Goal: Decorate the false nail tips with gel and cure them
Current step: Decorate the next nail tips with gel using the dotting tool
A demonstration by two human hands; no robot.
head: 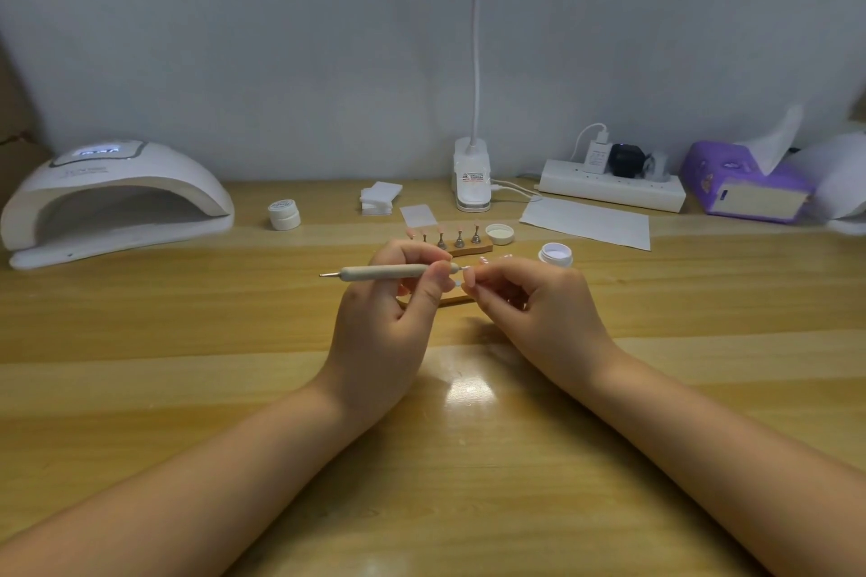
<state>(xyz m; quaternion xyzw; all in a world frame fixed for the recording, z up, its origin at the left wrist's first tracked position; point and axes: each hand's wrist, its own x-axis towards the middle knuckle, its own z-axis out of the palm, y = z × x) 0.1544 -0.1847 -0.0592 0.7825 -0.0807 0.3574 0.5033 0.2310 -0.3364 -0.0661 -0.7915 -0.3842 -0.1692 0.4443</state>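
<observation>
Curing lamp [117,197] sits at the far left of the frame on the wooden counter [187,342], its display lit; right of it stands a closed white gel jar [284,214]. At centre the left hand [389,319] pinches a beige dotting pen [389,272] lying level, its tip pointing right and meeting a small false nail tip [461,283] pinched in the fingertips of the right hand [539,309]. Behind the hands a wooden stand [461,246] carries more nail tips upright. Right of it lie a loose lid [499,233] and an open jar [556,254]. A purple tissue box [745,183] sits at the far right.
</observation>
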